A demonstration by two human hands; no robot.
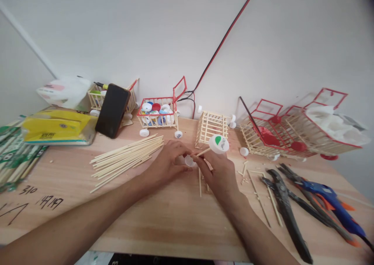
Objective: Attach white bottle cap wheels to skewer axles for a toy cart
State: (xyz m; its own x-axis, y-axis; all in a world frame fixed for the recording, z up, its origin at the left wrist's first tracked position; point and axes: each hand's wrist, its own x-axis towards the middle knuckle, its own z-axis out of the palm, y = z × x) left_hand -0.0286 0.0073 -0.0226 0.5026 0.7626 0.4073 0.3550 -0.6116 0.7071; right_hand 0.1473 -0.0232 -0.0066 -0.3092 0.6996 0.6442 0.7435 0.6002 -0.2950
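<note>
In the head view, my right hand [219,169] pinches a thin wooden stick [203,152]. A round white bottle cap [219,144] with green and dark print sits at the stick's upper right end. My left hand [168,159] is closed around a second, translucent white cap [189,161], which lies by the stick's other end. Whether this cap touches the stick, I cannot tell. Just behind my hands stands a small stick-built cart [212,126] with white cap wheels, turned over. A pile of bare sticks [128,158] lies to the left of my left hand.
Pliers [288,214] and a blue glue gun [330,198] lie at right, near loose stick pieces [258,195]. Red-trimmed carts [156,113] line the wall, one filled with caps. A phone [112,111], yellow packet [60,126] and packaged sticks [17,152] are at left.
</note>
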